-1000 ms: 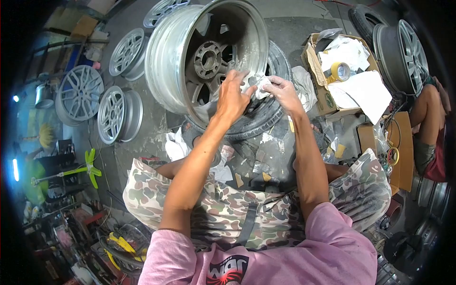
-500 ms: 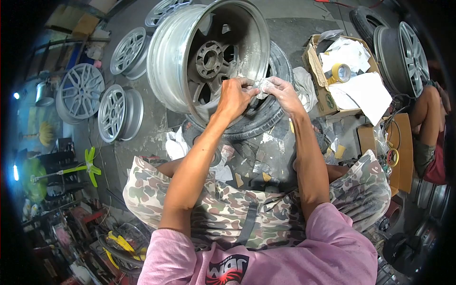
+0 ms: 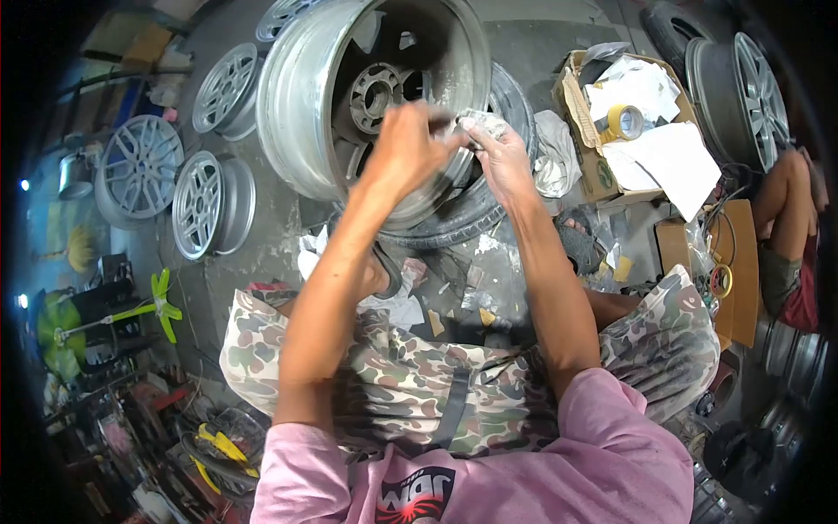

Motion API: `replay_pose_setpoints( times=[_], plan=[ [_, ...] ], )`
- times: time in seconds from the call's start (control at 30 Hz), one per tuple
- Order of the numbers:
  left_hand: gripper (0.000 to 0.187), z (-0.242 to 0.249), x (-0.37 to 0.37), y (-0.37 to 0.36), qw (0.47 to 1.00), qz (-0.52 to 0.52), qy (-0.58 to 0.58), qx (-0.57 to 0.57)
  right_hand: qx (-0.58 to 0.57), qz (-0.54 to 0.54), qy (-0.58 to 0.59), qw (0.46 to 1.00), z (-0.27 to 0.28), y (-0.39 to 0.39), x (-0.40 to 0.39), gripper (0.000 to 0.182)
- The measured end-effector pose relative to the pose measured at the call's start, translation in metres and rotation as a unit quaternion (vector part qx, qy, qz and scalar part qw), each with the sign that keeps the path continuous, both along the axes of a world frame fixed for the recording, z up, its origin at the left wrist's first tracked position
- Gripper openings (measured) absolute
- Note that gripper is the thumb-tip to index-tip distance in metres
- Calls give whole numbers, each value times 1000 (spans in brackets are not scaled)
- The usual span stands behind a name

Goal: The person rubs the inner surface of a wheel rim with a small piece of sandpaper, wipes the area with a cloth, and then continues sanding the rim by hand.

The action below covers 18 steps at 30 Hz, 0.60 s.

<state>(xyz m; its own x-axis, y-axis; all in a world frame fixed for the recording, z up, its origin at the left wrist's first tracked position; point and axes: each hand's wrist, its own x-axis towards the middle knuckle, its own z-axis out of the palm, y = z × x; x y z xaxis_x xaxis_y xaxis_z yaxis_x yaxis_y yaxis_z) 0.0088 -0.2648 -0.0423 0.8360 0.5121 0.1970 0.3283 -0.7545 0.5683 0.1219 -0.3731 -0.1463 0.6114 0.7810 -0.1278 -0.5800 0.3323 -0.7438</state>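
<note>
A large grey alloy wheel rim [image 3: 292, 105] stands tilted in front of me, its hollow back facing my side. It rests on a black tyre [image 3: 521, 122] on the floor. My right hand [image 3: 504, 162] is closed on a crumpled whitish cloth [image 3: 484, 125] at the rim's right edge; the cloth looks dusty. My left hand [image 3: 406, 150] is in front of the rim's opening, just left of the cloth. Motion smears its fingers, so I cannot make out whether they hold anything.
Several silver wheels [image 3: 140, 166] stand at the left. A cardboard box [image 3: 602, 179] at the right holds papers and a yellow tape roll [image 3: 625, 122]. A pale cloth bundle [image 3: 554, 155] lies beside the tyre. A green fan [image 3: 161, 306] is at left; another person's leg [image 3: 781, 196] shows far right.
My left hand has moved left and up, away from the cloth, and is now blurred. My right hand has shifted slightly up and left with the cloth. The whole view has drifted a little.
</note>
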Motion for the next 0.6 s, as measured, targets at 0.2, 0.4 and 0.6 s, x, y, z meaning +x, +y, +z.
replay_pose_setpoints(
  times=[0.2,0.4,0.6],
  plan=[
    [25,145,-3,83,987,49,-152,-14,-192,65,-465,862,-56,23,-24,25],
    [37,123,-51,172,964,160,-29,209,-104,135,-616,769,-100,61,-52,23],
    [64,31,-83,229,963,255,-87,8,-48,136,-687,712,-117,70,-62,17]
  ],
)
